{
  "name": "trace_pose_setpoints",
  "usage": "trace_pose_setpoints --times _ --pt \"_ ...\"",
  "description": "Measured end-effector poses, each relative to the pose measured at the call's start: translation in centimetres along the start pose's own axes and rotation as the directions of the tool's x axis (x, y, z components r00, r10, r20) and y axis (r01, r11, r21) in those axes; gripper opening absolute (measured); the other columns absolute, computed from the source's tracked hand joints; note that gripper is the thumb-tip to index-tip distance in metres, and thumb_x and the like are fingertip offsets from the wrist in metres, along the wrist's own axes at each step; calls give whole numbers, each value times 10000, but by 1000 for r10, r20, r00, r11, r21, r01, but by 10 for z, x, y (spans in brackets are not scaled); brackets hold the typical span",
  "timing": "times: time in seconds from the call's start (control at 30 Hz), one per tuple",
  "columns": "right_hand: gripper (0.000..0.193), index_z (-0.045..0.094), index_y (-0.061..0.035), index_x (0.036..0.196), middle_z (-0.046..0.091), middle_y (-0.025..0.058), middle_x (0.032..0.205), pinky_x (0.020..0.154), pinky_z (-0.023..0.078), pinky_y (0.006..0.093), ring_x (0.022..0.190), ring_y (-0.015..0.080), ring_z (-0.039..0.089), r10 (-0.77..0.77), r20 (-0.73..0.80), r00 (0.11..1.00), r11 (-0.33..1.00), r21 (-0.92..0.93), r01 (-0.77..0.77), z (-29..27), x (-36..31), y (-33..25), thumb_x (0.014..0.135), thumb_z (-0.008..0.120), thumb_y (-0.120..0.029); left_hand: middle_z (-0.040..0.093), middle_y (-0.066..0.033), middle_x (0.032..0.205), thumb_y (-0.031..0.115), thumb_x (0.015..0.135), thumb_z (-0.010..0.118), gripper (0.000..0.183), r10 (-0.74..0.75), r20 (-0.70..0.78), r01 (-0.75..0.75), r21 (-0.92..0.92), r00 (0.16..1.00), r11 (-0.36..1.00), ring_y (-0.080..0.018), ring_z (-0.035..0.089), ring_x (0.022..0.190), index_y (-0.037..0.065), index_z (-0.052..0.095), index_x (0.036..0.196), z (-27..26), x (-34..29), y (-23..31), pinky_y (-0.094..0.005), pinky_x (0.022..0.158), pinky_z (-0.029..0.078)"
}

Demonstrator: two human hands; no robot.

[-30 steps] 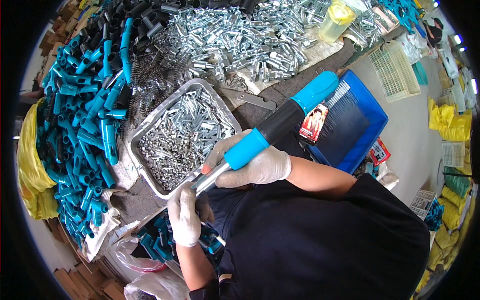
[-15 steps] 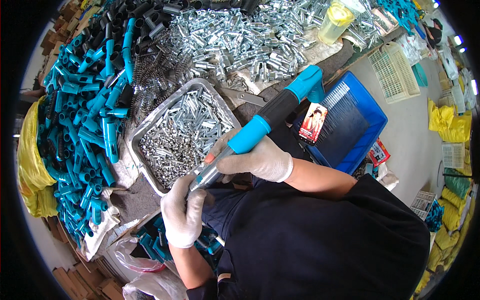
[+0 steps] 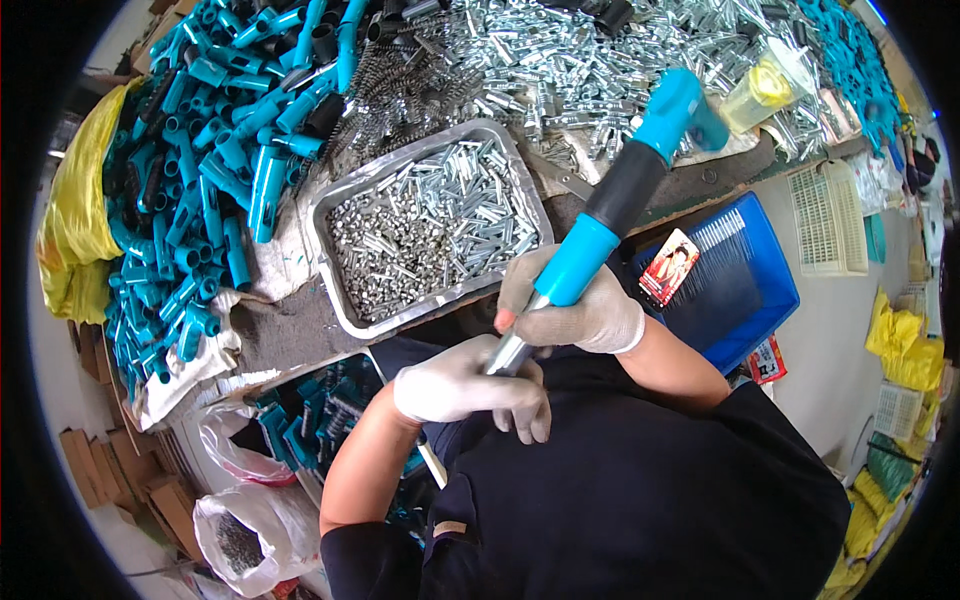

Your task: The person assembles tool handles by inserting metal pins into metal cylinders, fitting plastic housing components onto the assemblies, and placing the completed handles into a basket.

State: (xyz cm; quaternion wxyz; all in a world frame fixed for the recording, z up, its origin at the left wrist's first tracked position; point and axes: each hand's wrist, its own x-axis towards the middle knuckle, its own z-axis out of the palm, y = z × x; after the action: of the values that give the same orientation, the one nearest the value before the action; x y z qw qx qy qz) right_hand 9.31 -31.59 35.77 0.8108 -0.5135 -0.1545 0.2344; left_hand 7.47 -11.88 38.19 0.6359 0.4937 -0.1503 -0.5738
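A teal-and-black tubular tool (image 3: 577,258) with a bare metal shaft slants up to the right in front of me, its bent teal head at the far end. White knit gloves cover both hands. My right hand (image 3: 590,318) is closed round the metal shaft just below the teal collar; a bare fingertip pokes through the glove. My left hand (image 3: 470,385) wraps the shaft's near end, fingers curled over it and hiding the tip. Beyond them, a metal tray (image 3: 332,290) holds small silver nuts and pins.
Teal tool housings (image 3: 268,190) are heaped at left beside a yellow sack (image 3: 75,220). Springs (image 3: 385,95) and metal fittings (image 3: 580,70) cover the back. At right are a blue bin (image 3: 775,290), a phone (image 3: 668,268) and a cream crate (image 3: 828,215). White bags (image 3: 285,520) stand below left.
The tool now tilts more steeply. My left hand has turned, its fingers now curling over the shaft's near end. The whole view has shifted, with the tray appearing farther right.
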Motion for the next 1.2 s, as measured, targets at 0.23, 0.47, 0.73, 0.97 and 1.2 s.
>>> trace_pose_setpoints --times 0.23,0.47,0.73,0.97,1.2 --pt "106 651 -21 784 631 35 684 412 399 187 486 72 541 65 -437 897 981 -134 -137 8 3 1 790 719 -101 680 -158 671 387 847 669 354 351 -671 511 733 653 449 -282 671 577 44 686 762 14 24 6 -381 557 533" --pt "138 630 -31 762 624 36 717 632 482 277 673 111 603 36 -315 949 988 -133 -82 11 1 5 767 744 -110 636 -112 615 319 877 688 320 32 -372 -53 -47 928 998 -222 654 577 35 614 749 15 25 -25 -295 513 447" --pt "73 641 -29 778 616 22 732 639 458 257 696 84 581 -80 -231 970 997 -40 72 2 0 5 778 713 -23 592 -87 600 339 843 691 327 339 -484 -90 466 807 880 -253 618 578 47 605 723 11 29 -22 -335 541 461" --pt "82 636 -21 775 620 14 683 597 474 261 630 89 593 -124 -427 896 931 -363 -44 17 0 15 802 711 -38 653 -138 674 226 759 711 210 555 -648 300 749 522 591 -317 637 584 55 616 683 14 40 -40 -375 546 482" --pt "135 628 -15 789 634 49 756 686 494 268 725 116 609 -65 -191 979 997 33 73 13 3 9 765 737 -91 555 -53 604 267 860 649 315 310 -294 -388 -263 904 883 -165 544 543 34 566 666 18 21 -34 -302 521 410"
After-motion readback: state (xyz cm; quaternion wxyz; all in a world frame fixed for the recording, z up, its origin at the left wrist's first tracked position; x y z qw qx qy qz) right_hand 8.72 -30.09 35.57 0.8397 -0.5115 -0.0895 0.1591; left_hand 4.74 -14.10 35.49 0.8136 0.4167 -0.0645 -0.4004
